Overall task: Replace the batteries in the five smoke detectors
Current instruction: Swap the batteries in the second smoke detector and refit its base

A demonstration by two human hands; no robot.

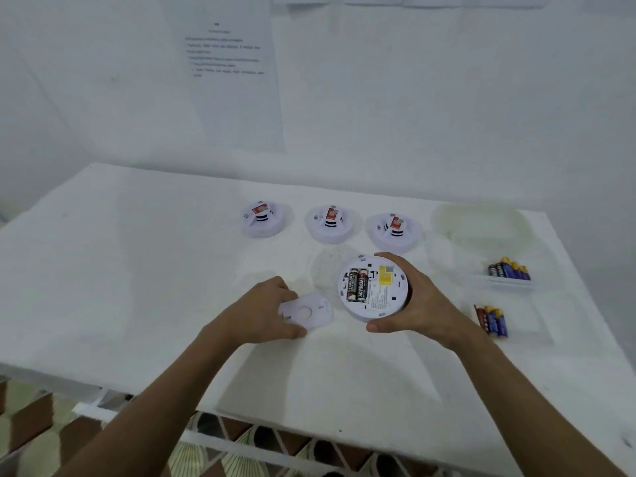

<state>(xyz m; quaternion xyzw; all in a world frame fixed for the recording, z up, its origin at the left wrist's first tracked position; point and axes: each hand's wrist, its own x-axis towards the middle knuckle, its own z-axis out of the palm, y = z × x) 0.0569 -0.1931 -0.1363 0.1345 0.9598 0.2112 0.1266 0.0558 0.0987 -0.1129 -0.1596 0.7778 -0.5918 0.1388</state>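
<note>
right hand [409, 301]: it is curled round the detector [373, 287], fingers over the far rim and thumb on the near rim. It holds the detector back side up, on or just over the table [137, 270]; I cannot tell which.
left hand [265, 311]: it holds the plate [306, 310], the white back cover, by its left edge, thumb on the near edge and fingers behind.
batteries [358, 284]: 2 black ones lie side by side in the open slot, on the left part of the detector, the side next to the left hand.
long way: they run from far to near, a bit tilted, not left to right.
which hand is nearer: the left hand is just beside them, but it is full. The right hand is busy too.
next move: I think the left hand must put the plate down, then reach right and pull the batteries out.
loose batteries [492, 321]: a small pile lies to the right of the right hand, near it. A second pile [509, 269] lies farther off, in a clear tray.
other detectors [332, 223]: 3 sit in a row past both hands, well apart from them.
how far along: this detector is open, with batteries in it.
</note>
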